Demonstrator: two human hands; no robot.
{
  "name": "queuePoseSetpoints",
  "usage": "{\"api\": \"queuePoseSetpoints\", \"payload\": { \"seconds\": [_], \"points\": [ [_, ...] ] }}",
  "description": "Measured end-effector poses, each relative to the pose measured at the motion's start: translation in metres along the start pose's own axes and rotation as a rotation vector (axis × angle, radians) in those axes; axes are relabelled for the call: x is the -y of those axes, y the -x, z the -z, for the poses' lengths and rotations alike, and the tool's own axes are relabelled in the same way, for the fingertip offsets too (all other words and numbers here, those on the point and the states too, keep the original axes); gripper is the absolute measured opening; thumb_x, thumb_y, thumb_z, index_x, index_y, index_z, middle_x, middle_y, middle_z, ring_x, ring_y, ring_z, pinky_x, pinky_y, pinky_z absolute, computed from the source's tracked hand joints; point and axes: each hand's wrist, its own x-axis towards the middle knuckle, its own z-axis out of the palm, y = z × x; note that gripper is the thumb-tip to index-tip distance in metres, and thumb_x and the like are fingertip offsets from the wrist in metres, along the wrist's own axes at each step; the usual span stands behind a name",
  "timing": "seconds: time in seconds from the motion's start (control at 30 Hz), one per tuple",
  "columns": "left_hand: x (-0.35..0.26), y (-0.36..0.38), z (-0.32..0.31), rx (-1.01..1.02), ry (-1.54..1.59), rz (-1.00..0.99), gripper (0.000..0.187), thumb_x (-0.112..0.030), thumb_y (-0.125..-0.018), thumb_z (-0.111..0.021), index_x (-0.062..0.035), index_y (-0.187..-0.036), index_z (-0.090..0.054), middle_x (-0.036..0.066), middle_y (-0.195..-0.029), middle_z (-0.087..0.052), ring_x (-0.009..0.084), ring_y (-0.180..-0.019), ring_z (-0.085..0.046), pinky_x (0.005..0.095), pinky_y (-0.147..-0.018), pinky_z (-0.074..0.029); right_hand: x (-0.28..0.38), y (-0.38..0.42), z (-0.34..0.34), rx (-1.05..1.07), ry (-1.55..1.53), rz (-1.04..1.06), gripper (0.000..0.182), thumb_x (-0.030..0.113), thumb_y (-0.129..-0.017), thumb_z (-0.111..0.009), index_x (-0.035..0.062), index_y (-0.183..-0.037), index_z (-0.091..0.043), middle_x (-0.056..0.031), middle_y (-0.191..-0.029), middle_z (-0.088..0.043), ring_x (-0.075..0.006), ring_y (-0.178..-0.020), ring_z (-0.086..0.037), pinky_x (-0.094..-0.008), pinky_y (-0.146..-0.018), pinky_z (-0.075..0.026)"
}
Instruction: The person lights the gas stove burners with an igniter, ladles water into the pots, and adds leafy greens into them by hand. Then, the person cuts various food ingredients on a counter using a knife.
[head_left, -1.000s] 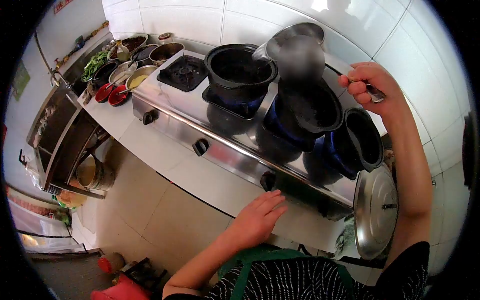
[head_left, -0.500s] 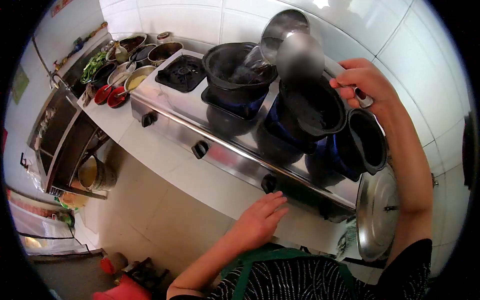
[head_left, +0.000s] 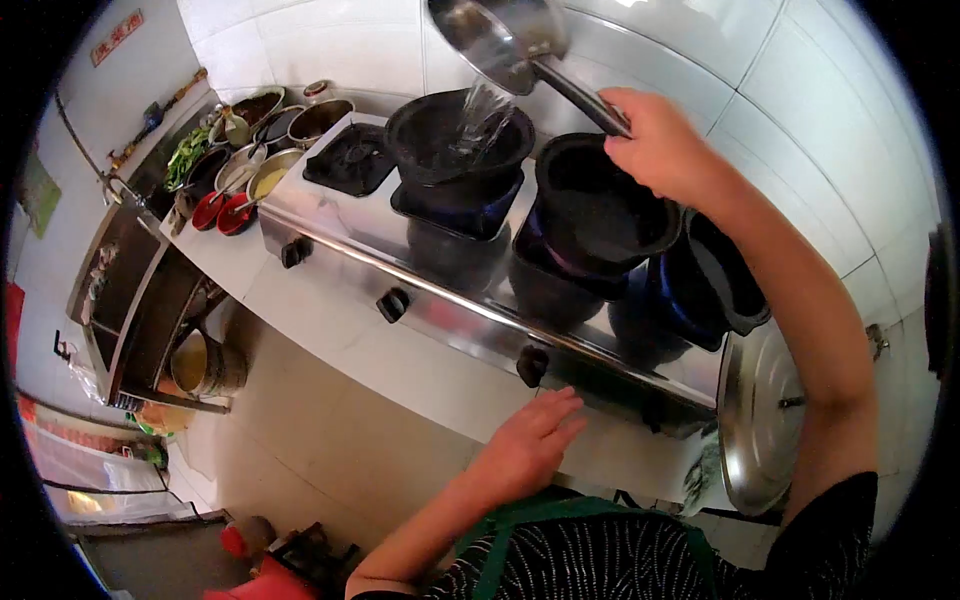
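My right hand (head_left: 665, 150) grips the handle of a steel saucepan (head_left: 512, 42), tilted high above the stove. Water (head_left: 484, 118) streams from its lip into the leftmost black pot (head_left: 415, 165), which sits on a burner. A second black pot (head_left: 625, 265) stands below my right hand, and a third (head_left: 690, 300) is to its right. My left hand (head_left: 530, 445) is held out in front of the stove, fingers extended, holding nothing. Nearest to it is a black stove knob (head_left: 532, 366).
The steel stove (head_left: 450, 315) spans the counter, with an uncovered burner (head_left: 350, 160) at its left. Several bowls and two red bowls (head_left: 236, 222) crowd the far left. A large metal lid (head_left: 760, 430) leans at the right end. A bucket (head_left: 205, 365) stands under the sink.
My right hand and the saucepan have moved up and left. The saucepan is steeper, and its water now falls in a stream from higher up. My left hand has barely shifted.
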Motion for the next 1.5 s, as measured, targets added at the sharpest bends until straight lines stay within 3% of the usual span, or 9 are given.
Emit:
{"api": "queuePoseSetpoints", "payload": {
  "seconds": [0.17,0.27,0.43,0.47,0.8,0.9,0.97,1.33,1.5],
  "points": [
    [-0.01,-0.01,-0.012,0.044,0.0,-0.041,0.042,0.004,-0.062,-0.054,-0.0049,-0.103,-0.054,0.016,-0.114,-0.051,0.0339,-0.112,-0.046,0.0407,-0.09,-0.041,-0.028,0.0,0.007,-0.512,0.295,0.64,0.042,0.008,-0.077,-0.055,0.0059,-0.118,-0.048,-0.004,-0.061,-0.048,-0.0101,-0.04,-0.042,-0.0227,-0.036,-0.035],
    [-0.02,-0.014,-0.025,0.067,0.019,-0.047,0.041,0.004,-0.062,-0.054,-0.0046,-0.102,-0.054,0.016,-0.113,-0.052,0.0341,-0.111,-0.046,0.0412,-0.09,-0.041,0.01,0.055,0.064,-0.302,-0.278,-0.15,0.048,0.011,-0.074,-0.06,0.0022,-0.12,-0.046,-0.0008,-0.057,-0.043,-0.0066,-0.039,-0.039,-0.0206,-0.034,-0.03],
    [-0.044,-0.025,-0.059,0.153,-0.004,-0.124,0.038,0.002,-0.063,-0.053,-0.0041,-0.1,-0.055,0.015,-0.114,-0.052,0.0333,-0.112,-0.046,0.0413,-0.09,-0.041,-0.014,0.179,0.146,-0.745,-0.771,-0.317,0.043,0.011,-0.079,-0.053,-0.0084,-0.116,-0.041,0.0024,-0.057,-0.039,-0.0023,-0.041,-0.027,-0.0163,-0.031,-0.02],
    [-0.052,-0.028,-0.067,0.164,-0.001,-0.136,0.038,0.002,-0.063,-0.053,-0.0041,-0.1,-0.055,0.015,-0.114,-0.052,0.0333,-0.112,-0.046,0.0413,-0.09,-0.041,-0.048,0.223,0.171,-0.621,-0.808,-0.275,0.03,0.012,-0.081,-0.052,-0.0058,-0.105,-0.047,0.0032,-0.057,-0.039,-0.0019,-0.041,-0.03,-0.0161,-0.03,-0.021],
    [-0.157,-0.069,-0.198,0.376,0.05,-0.339,0.033,0.0,-0.066,-0.054,-0.003,-0.099,-0.056,0.016,-0.115,-0.051,0.0326,-0.112,-0.045,0.0409,-0.093,-0.039,-0.174,0.58,0.236,-0.915,-0.222,-1.079,0.019,0.012,-0.075,-0.051,0.0006,-0.09,-0.048,0.0,-0.051,-0.041,-0.0082,-0.035,-0.038,-0.0218,-0.029,-0.028],
    [-0.183,-0.081,-0.218,0.404,0.049,-0.379,0.033,-0.001,-0.066,-0.054,-0.0019,-0.099,-0.056,0.016,-0.115,-0.051,0.0322,-0.113,-0.044,0.0407,-0.094,-0.038,-0.23,0.662,0.237,-0.636,-0.166,-1.292,0.018,0.008,-0.07,-0.051,0.0005,-0.086,-0.047,-0.0021,-0.052,-0.042,-0.0114,-0.037,-0.04,-0.0255,-0.031,-0.032],
    [-0.193,-0.082,-0.227,0.406,0.041,-0.389,0.032,-0.001,-0.067,-0.055,-0.0015,-0.099,-0.056,0.016,-0.115,-0.051,0.032,-0.114,-0.044,0.0407,-0.095,-0.038,-0.265,0.696,0.23,-0.581,-0.12,-1.477,0.037,0.0,-0.066,-0.047,-0.0033,-0.103,-0.042,-0.0111,-0.062,-0.049,-0.0157,-0.04,-0.043,-0.0291,-0.032,-0.032],
    [-0.195,-0.074,-0.224,0.332,0.003,-0.342,0.029,-0.005,-0.069,-0.054,-0.0014,-0.098,-0.056,0.017,-0.112,-0.052,0.0336,-0.111,-0.045,0.0405,-0.092,-0.04,-0.367,0.748,0.173,-0.113,-0.049,-1.619,0.012,-0.007,-0.07,-0.049,-0.0057,-0.081,-0.045,-0.021,-0.069,-0.055,-0.0264,-0.046,-0.054,-0.0371,-0.039,-0.039],
    [-0.183,-0.066,-0.225,0.33,-0.016,-0.306,0.029,-0.005,-0.071,-0.052,0.0006,-0.1,-0.056,0.017,-0.115,-0.049,0.0314,-0.116,-0.04,0.038,-0.096,-0.035,-0.33,0.728,0.177,-0.456,-0.517,-1.729,0.015,0.002,-0.072,-0.051,0.0044,-0.064,-0.039,-0.0106,-0.065,-0.05,-0.017,-0.043,-0.045,-0.0269,-0.038,-0.033]
  ]
}}
